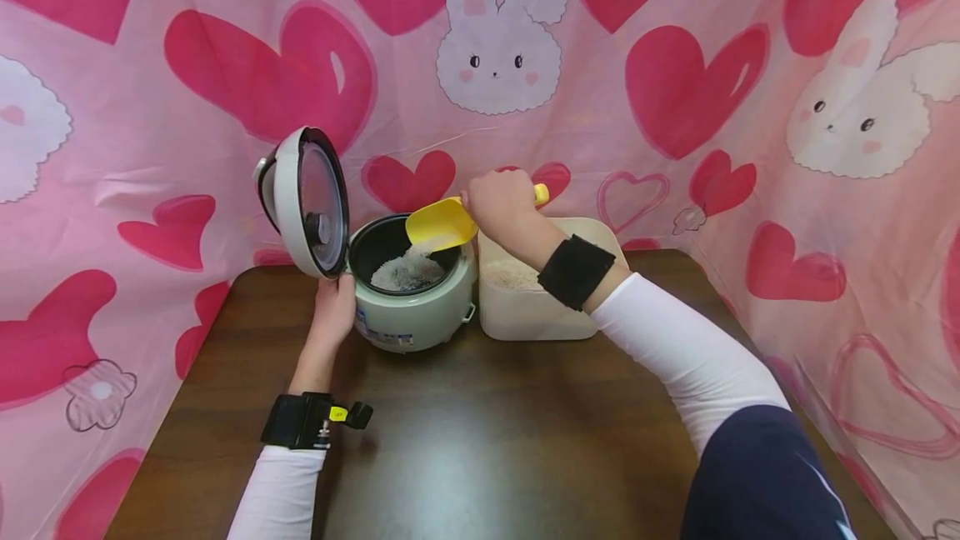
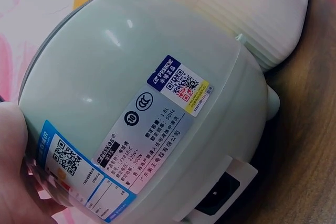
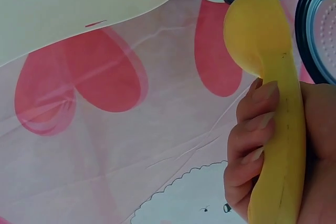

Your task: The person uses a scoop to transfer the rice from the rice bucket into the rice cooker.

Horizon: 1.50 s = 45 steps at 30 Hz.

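Note:
My right hand (image 1: 506,205) grips the handle of a yellow scoop (image 1: 441,225), its fingers curled round it in the right wrist view. The scoop is tipped over the dark inner pot of a pale green rice cooker (image 1: 408,323). White rice (image 1: 408,272) falls from the scoop's lip onto a heap inside the pot. The cooker's lid (image 1: 315,202) stands raised on the left. My left hand (image 1: 335,307) holds the cooker's left side, just below the lid; the left wrist view shows thumb and fingers (image 2: 50,203) at its wall, partly cut off by the frame.
A cream bin (image 1: 536,315) with rice in it stands right beside the cooker, under my right forearm. Both rest on a dark wooden table (image 1: 495,448). Behind hangs a pink cloth (image 1: 405,107) printed with hearts and rabbits.

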Each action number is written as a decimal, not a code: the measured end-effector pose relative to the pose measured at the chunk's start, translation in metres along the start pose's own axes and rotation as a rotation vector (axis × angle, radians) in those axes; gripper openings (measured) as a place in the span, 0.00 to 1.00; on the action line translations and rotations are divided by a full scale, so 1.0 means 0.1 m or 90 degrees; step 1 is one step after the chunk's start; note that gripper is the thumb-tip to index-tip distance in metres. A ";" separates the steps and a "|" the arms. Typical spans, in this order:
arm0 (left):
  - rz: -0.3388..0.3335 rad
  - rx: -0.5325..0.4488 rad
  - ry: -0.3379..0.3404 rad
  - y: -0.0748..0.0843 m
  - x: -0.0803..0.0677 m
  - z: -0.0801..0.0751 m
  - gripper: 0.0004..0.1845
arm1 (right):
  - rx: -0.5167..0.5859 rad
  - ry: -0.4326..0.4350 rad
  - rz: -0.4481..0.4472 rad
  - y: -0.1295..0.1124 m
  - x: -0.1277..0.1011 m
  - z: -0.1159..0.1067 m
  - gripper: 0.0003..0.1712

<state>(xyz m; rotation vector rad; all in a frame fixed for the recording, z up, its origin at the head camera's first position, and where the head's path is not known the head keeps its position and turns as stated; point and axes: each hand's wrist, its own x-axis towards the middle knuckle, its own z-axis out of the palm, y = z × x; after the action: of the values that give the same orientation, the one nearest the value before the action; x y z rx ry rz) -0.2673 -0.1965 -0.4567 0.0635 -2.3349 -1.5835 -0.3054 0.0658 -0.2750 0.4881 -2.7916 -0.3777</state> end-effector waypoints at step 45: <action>-0.002 -0.020 -0.008 0.00 0.01 0.01 0.28 | 0.051 -0.142 0.152 1.58 -0.91 0.57 0.20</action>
<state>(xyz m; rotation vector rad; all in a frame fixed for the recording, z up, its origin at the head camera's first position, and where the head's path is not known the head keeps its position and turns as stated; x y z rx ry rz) -0.2682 -0.1955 -0.4573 0.0514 -2.3189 -1.6270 -0.2873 0.2540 -0.3011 0.1319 -3.0458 -0.2828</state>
